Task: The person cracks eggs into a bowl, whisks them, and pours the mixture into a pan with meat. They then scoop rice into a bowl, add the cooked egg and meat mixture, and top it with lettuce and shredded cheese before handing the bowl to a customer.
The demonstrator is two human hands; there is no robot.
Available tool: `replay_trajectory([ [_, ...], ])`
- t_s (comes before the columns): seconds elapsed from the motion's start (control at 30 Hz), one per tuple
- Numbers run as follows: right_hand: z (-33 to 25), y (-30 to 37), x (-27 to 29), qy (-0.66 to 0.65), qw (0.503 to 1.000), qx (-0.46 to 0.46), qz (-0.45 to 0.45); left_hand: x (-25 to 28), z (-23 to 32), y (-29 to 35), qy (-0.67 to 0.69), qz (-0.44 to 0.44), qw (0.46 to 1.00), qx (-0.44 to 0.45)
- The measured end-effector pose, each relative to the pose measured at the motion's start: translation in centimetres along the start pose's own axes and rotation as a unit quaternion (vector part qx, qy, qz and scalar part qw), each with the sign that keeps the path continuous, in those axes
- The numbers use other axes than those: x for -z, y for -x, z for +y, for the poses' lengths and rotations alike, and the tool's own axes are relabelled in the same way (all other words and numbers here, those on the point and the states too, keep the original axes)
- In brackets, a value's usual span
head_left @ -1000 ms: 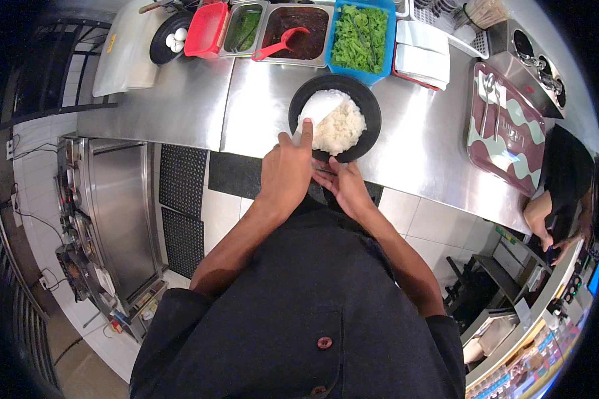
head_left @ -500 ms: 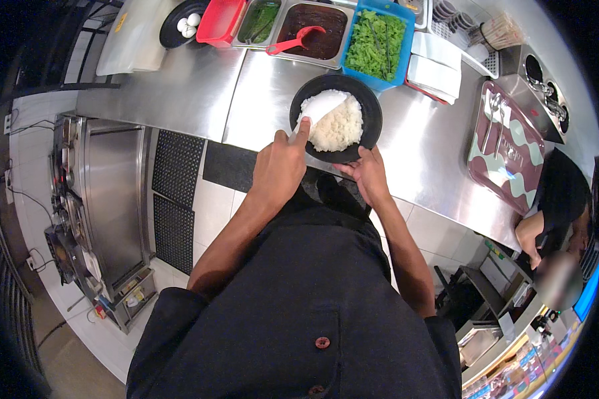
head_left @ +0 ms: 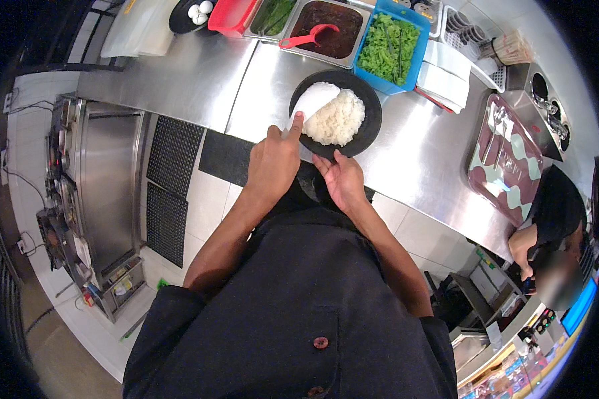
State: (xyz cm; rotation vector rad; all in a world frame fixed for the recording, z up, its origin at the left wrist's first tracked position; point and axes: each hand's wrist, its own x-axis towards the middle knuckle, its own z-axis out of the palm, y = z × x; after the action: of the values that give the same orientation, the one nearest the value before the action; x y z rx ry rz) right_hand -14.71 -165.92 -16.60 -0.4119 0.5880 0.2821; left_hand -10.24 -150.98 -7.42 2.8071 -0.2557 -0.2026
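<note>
A mound of white rice (head_left: 340, 121) fills the middle of a round black plate (head_left: 371, 131) at the counter's near edge. With its forefinger stretched along the handle, my left hand (head_left: 273, 163) is closed round a white rice paddle (head_left: 317, 98). The broad blade lies flat against the upper left side of the rice. My right hand (head_left: 343, 179), palm turned up, grips the plate's near rim with thumb and fingers; some fingertips are hidden at or under the rim.
Behind the plate stand a steel pan of dark sauce (head_left: 345, 48) with a red ladle (head_left: 307, 38) and a blue tub of lettuce (head_left: 387, 50). White napkins (head_left: 444, 76) lie beside them. Cutlery rests on a patterned tray (head_left: 506, 159) at right, near another person (head_left: 558, 206).
My right hand has moved left along the plate's near rim. The paddle blade has shifted slightly left on the rice. The whole view has turned a little.
</note>
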Motion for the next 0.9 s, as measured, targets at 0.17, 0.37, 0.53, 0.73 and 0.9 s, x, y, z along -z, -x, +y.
replay_trajectory([
  [0.17, 0.8, -0.6, 0.6, 0.118, 0.990, -0.060, -0.046, -0.3, -0.5, 0.0, 0.061, -0.004, 0.998, 0.005],
  [0.37, -3.0, -1.2, 2.4, 0.401, 0.914, -0.003, 0.052, -1.0, -2.7, -0.2, 0.101, 0.007, 0.995, 0.011],
  [0.53, -6.6, -2.5, 1.1, 0.309, 0.950, -0.040, 0.026, 1.3, -1.7, -0.6, 0.099, 0.002, 0.995, 0.022],
  [0.73, -2.8, -1.7, -0.6, 0.177, 0.980, -0.081, -0.040, -2.0, -2.8, 0.0, 0.166, 0.033, 0.985, 0.010],
  [0.9, 0.1, -1.4, -2.0, 0.115, 0.991, -0.061, -0.043, -1.7, -2.2, 0.6, 0.074, 0.014, 0.997, 0.025],
])
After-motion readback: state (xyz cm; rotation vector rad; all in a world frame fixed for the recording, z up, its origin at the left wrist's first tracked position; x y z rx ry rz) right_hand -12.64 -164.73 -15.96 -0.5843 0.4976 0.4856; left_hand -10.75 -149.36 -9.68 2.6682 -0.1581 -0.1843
